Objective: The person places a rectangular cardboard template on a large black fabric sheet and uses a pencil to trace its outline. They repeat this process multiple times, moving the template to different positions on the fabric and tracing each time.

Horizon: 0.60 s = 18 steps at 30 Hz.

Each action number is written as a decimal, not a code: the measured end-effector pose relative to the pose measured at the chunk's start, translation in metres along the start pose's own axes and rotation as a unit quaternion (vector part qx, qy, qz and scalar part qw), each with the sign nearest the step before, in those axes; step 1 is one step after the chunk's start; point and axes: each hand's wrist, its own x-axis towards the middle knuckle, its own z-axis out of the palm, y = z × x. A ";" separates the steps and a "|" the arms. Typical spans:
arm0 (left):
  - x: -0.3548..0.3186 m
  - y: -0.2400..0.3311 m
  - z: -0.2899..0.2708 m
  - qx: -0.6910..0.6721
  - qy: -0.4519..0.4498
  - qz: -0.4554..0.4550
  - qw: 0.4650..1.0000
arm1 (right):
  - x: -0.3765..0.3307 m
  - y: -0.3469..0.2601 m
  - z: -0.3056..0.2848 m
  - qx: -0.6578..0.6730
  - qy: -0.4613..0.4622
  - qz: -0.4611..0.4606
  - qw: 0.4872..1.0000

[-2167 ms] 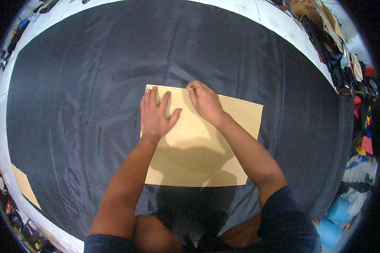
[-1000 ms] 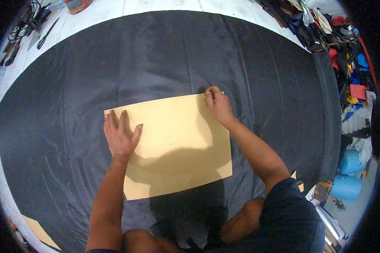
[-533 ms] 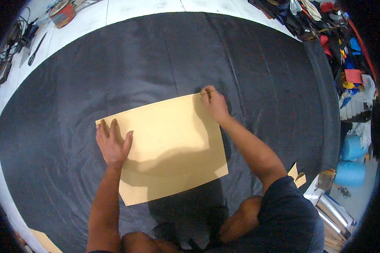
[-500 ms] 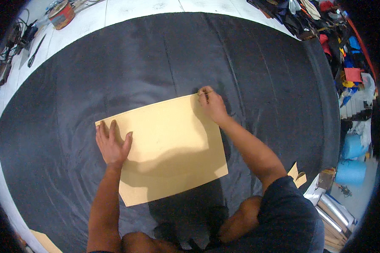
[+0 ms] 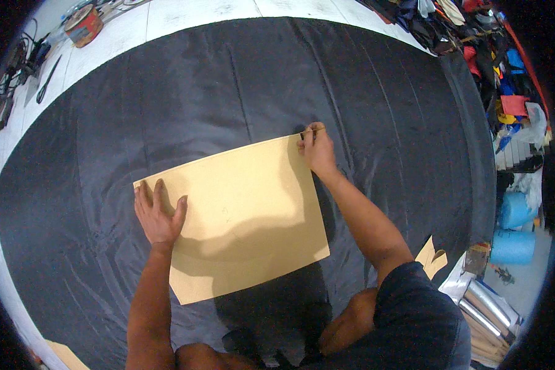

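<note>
A large tan card sheet (image 5: 253, 191) lies slightly askew on black fabric (image 5: 185, 92). My left hand (image 5: 159, 219) rests flat with spread fingers on its upper left corner, pressing it down. At the upper right corner, my right hand (image 5: 318, 154) has its fingers pinched round a thin, pencil-like stick (image 5: 318, 129). The far end of the stick sticks out past the fingers; its tip is hidden by the hand. Shadows from my body and arms fall across the card's lower half and the fabric in front of it.
Scissors (image 5: 47, 80) and a rusty tin (image 5: 83, 26) are on the white surface at far left. Tan offcuts (image 5: 431, 258) lie at right. Beyond the fabric are blue rolls (image 5: 513, 246), long silvery and brown rolls (image 5: 484, 314) and a heap of coloured materials (image 5: 513, 105).
My right hand has slid a little to the right along the card's far edge, up to the corner. My left hand stays pressed at the other corner.
</note>
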 end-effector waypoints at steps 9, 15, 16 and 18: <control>0.000 0.002 0.001 -0.015 0.002 0.005 1.000 | 0.003 0.011 0.000 -0.025 0.024 -0.020 0.999; -0.001 -0.001 0.002 -0.033 0.002 -0.011 0.999 | -0.001 0.006 -0.001 -0.080 0.040 -0.073 0.993; 0.000 0.000 0.001 -0.032 0.003 -0.012 0.999 | 0.000 0.006 -0.001 -0.072 0.046 -0.065 0.994; 0.001 0.002 0.002 -0.033 0.000 -0.016 0.999 | 0.003 0.006 -0.007 -0.071 0.056 -0.052 0.995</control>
